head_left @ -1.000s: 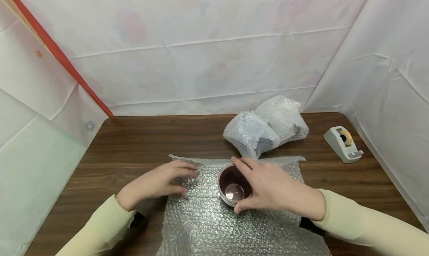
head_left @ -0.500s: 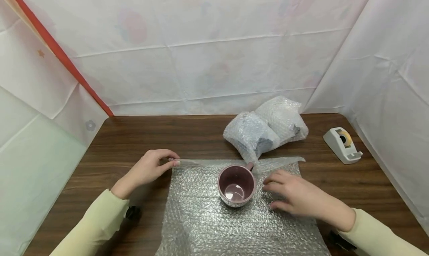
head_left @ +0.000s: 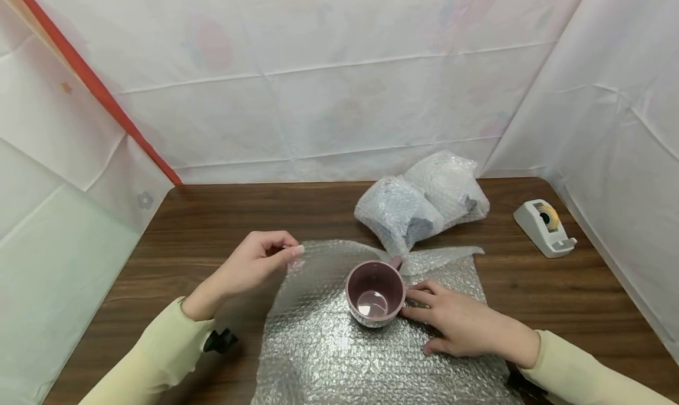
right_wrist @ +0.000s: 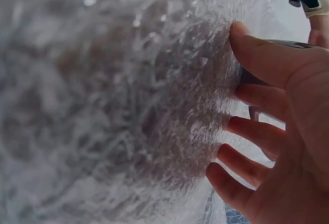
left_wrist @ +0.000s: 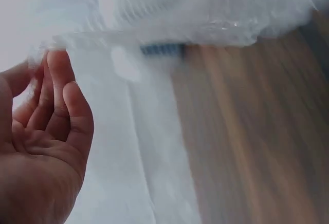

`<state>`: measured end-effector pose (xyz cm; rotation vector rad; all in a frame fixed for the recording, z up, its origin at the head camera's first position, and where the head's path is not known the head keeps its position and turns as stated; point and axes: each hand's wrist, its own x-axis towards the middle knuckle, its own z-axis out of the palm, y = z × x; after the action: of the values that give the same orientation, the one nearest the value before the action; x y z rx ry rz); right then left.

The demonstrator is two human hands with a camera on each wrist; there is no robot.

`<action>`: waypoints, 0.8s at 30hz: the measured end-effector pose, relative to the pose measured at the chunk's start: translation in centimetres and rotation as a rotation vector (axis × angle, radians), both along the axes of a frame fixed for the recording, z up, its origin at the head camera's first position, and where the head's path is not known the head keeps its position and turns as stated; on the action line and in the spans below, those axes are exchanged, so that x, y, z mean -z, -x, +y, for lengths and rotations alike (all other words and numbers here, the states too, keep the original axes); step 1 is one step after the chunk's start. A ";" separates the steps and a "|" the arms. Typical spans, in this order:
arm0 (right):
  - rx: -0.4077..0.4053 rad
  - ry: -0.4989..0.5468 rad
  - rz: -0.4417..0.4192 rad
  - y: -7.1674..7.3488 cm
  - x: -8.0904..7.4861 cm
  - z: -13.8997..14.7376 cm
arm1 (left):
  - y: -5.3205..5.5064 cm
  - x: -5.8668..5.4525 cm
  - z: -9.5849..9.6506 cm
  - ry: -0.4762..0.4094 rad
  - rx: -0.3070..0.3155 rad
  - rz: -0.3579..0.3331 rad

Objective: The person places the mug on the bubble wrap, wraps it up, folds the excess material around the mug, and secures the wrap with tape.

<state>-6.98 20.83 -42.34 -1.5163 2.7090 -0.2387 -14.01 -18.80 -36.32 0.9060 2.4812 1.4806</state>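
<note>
A mauve mug (head_left: 366,284) stands upright on a sheet of clear bubble wrap (head_left: 339,364), its handle pointing to the far right. Between thumb and fingers my left hand (head_left: 257,263) pinches the sheet's far left corner, raised off the table. The left wrist view shows the lifted wrap (left_wrist: 216,16) stretching away from the fingertips. My right hand (head_left: 458,319) rests on the wrap with fingers spread, fingertips right at the mug's right side. Seen from the right wrist, those fingertips (right_wrist: 218,175) press on the wrap, and the hand covers most of the mug.
Two bubble-wrapped bundles (head_left: 400,207) lie at the back, right of centre, the nearer one bordering the sheet's far edge. A white tape dispenser (head_left: 543,228) stands at the right on the dark wood table (head_left: 228,213). White sheeting (head_left: 339,98) hangs behind and at both sides.
My right hand has let go of the mug, moved right, then come down on the wrap beside it. My left hand has taken the far left corner and drawn it up and rightward.
</note>
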 end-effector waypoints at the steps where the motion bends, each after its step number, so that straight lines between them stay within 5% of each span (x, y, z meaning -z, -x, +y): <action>1: -0.001 0.004 0.003 0.0 0.0 0.0 | -0.2 -0.5 0.7 -0.024 0.011 -0.029; 8: 0.006 0.025 -0.015 0.1 0.1 0.0 | -0.7 -3.1 5.5 -0.146 0.091 -0.196; 13: 0.011 0.021 -0.053 0.2 0.0 0.0 | -1.0 -3.2 8.6 -0.146 0.286 -0.175; 18: 0.017 0.012 -0.100 0.4 -0.1 0.0 | -1.2 -2.3 10.7 -0.008 0.481 0.051; 24: 0.039 -0.008 -0.129 0.4 -0.3 0.0 | -1.3 -1.0 10.9 0.199 0.544 0.439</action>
<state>-7.36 20.87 -42.08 -1.3951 2.6376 -0.3157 -12.72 -7.89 -35.34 1.8298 2.2878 0.9136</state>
